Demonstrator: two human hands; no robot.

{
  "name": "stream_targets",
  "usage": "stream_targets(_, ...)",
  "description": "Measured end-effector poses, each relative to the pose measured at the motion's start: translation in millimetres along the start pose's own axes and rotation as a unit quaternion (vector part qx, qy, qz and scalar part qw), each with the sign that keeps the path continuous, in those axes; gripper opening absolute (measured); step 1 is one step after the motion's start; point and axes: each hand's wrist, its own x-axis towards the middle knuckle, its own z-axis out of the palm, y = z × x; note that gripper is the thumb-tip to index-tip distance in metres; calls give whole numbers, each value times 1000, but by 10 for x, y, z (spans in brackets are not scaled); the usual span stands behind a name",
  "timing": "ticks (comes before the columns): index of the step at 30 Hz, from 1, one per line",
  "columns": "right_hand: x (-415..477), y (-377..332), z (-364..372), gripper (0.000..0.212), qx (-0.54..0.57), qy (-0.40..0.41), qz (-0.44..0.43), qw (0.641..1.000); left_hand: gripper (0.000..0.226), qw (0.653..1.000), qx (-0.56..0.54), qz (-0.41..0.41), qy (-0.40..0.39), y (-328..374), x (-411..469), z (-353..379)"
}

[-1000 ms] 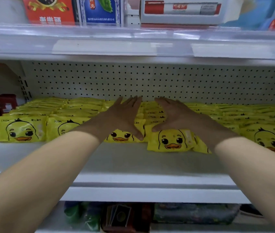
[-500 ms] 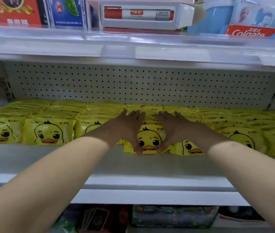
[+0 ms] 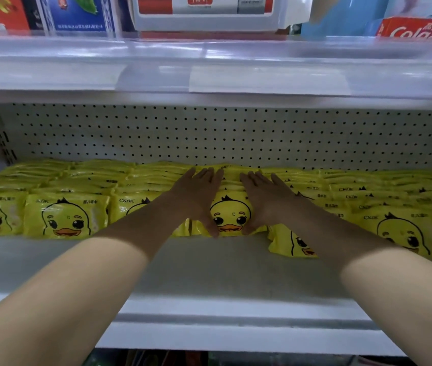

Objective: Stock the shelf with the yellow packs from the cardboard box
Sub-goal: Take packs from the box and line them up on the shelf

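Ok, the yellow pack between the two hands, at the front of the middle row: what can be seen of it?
The yellow pack is a soft, glossy plastic pouch printed with a cartoon duck face: black tuft, big eyes, orange beak. It fronts a row of matching packs, face to the camera, lower edge on the white shelf. The left hand and right hand flank it, fingers straight, thumbs down its sides, hiding its side edges.

Shop: pegboard-backed shelf (image 3: 209, 262), rows of yellow packs (image 3: 64, 215), Colgate box (image 3: 421, 29).
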Motion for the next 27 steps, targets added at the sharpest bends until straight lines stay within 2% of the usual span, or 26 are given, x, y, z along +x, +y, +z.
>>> stream_targets(13, 176, -5, 7, 142, 1, 22, 20, 1000, 154, 999, -11, -29, 24, -10, 125, 71)
stream_targets(21, 45, 176, -184, 141, 55, -76, 8, 996, 158, 999, -43, 11, -31, -157, 42, 11)
stream_targets(27, 45, 138, -81, 141, -3, -31, 14, 999, 155, 1000, 17, 14, -3, -140, 77, 47)
